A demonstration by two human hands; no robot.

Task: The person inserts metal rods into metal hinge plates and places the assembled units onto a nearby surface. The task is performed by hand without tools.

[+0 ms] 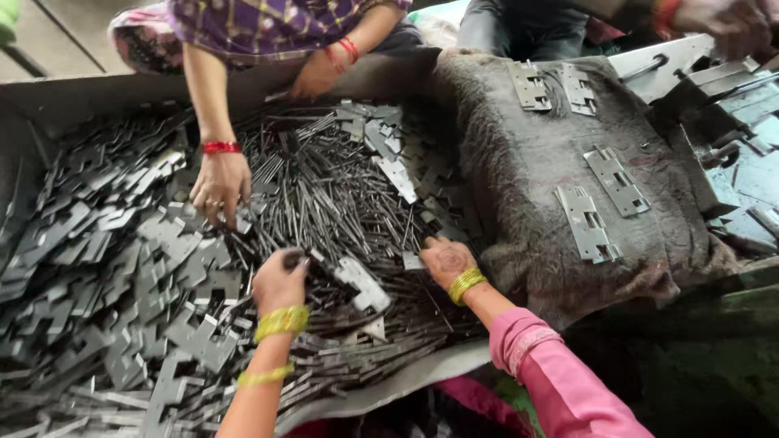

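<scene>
While both my arms reach forward over the tray (49, 89), my left hand (280, 281) sits curled, fingers closed on a flat grey metal plate (363, 285) whose wide end juts out to the right, above the near edge of the tray. Its wrist wears yellow bangles (281, 321) and the back of the hand faces up. My right hand (446, 261) lies palm up and open, fingers spread loosely onto the heap of thin dark metal rods (324, 195) in the middle of the tray, holding nothing that I can make out; a yellow bangle and a pink sleeve (560, 381) follow behind it. Stamped hinge-shaped plates (122, 268) pile up along the tray's left side. Across the far edge another person's hand (219, 185), with a red bangle, presses its fingers down into the plates and rods. To the right of the tray a worn grey cloth (519, 203) is draped, and on it lie four lighter, finished hinge leaves (617, 181), two near its far edge and two near its right side. No labels or packages show
</scene>
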